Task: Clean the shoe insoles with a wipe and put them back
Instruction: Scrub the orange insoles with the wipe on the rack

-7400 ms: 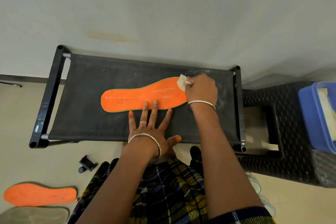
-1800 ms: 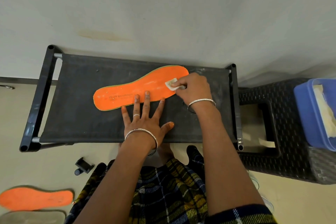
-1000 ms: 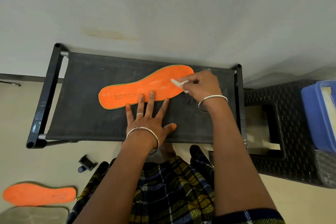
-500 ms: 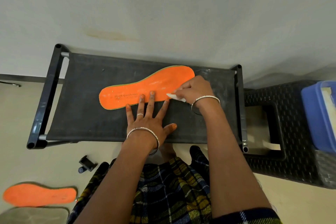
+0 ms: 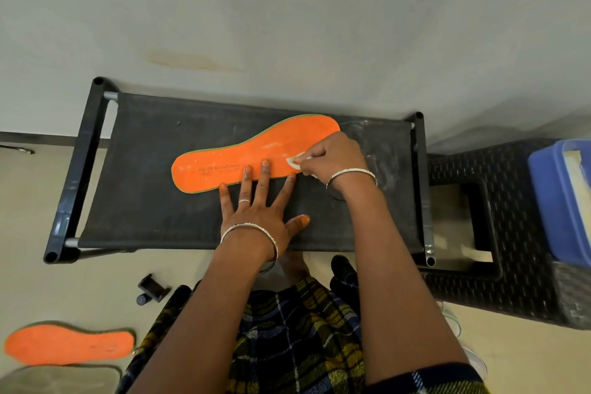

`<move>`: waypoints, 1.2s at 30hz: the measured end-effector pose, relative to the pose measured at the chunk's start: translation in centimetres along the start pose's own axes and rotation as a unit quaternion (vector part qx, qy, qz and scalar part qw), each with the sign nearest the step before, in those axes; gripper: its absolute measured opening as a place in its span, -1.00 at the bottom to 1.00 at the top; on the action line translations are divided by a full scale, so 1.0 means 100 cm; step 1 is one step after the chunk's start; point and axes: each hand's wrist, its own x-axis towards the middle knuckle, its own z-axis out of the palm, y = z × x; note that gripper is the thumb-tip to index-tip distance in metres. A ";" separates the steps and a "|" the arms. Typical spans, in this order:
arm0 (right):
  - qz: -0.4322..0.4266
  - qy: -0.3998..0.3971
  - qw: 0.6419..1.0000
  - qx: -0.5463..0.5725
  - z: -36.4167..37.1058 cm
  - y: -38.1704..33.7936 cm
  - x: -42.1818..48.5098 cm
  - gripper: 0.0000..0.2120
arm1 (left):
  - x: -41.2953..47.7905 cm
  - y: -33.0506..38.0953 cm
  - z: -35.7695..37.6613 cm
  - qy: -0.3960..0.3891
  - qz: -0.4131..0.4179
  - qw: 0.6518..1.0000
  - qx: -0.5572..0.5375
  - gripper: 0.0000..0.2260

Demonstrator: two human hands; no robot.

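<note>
A long orange foam insole with a green edge [image 5: 252, 153] lies flat on the black fabric top of a low black-framed bench [image 5: 153, 201], its printed heel end to the left and its broad toe end angled away to the right. The left hand [image 5: 259, 211] is open and spread flat on the fabric, fingertips pressing the insole's near edge, holding nothing. Just right of those fingertips, the right hand [image 5: 332, 153] is pinched around a small white wipe [image 5: 295, 160], which touches the insole near its forefoot. Pale smears mark the fabric beyond the right hand. The bench stands against a plain off-white wall [image 5: 319, 25] on a cream floor [image 5: 32, 201]. Right of the right hand is a dark woven-pattern plastic stool [image 5: 511, 217] bearing a blue plastic tub [image 5: 556, 201]. Far below and left of the left hand, a second orange insole [image 5: 68, 345] lies on the floor, beside a grey one [image 5: 60, 381].
</note>
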 end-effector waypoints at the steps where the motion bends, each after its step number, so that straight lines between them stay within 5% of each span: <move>1: 0.003 -0.008 1.000 0.005 0.000 0.000 0.001 -0.94 | 0.000 0.000 0.000 0.001 0.000 1.000 0.001 -0.33; 5: -0.002 0.123 0.985 0.118 -0.008 -0.001 0.003 -0.97 | -0.001 0.000 0.000 0.003 0.002 1.000 -0.001 -0.33; 8: -0.004 0.240 0.969 0.057 -0.010 0.000 0.000 -0.79 | -0.001 -0.001 0.000 0.001 0.003 1.000 0.001 -0.33; 16: 0.002 -0.033 0.999 -0.036 -0.007 -0.003 -0.004 -0.90 | -0.001 0.000 -0.002 -0.007 -0.001 1.000 0.001 -0.32; 18: -0.010 0.001 1.000 0.021 -0.006 -0.003 -0.002 -0.88 | -0.002 0.000 -0.002 -0.004 0.002 1.000 -0.001 -0.33; 21: -0.020 0.175 0.974 0.143 -0.012 -0.005 0.001 -0.86 | -0.002 0.000 -0.002 0.000 0.003 1.000 -0.007 -0.33; 23: -0.023 0.267 0.960 0.079 -0.013 -0.002 0.002 -0.80 | -0.002 0.000 -0.002 0.002 0.004 1.000 -0.007 -0.33; 27: 0.024 0.151 0.988 -0.029 -0.006 0.005 0.003 -0.84 | -0.002 0.000 -0.002 0.001 0.002 1.000 -0.005 -0.33; 32: -0.008 -0.043 0.999 -0.016 -0.008 -0.001 -0.007 -0.87 | -0.001 0.001 -0.002 -0.003 0.000 1.000 0.003 -0.32; 34: -0.023 -0.028 0.999 0.017 -0.010 0.000 -0.006 -0.88 | -0.001 0.000 -0.001 -0.003 0.001 1.000 -0.001 -0.32; 36: -0.021 0.079 0.991 0.106 -0.014 0.002 -0.001 -0.89 | -0.001 -0.001 -0.002 -0.001 0.003 1.000 -0.005 -0.33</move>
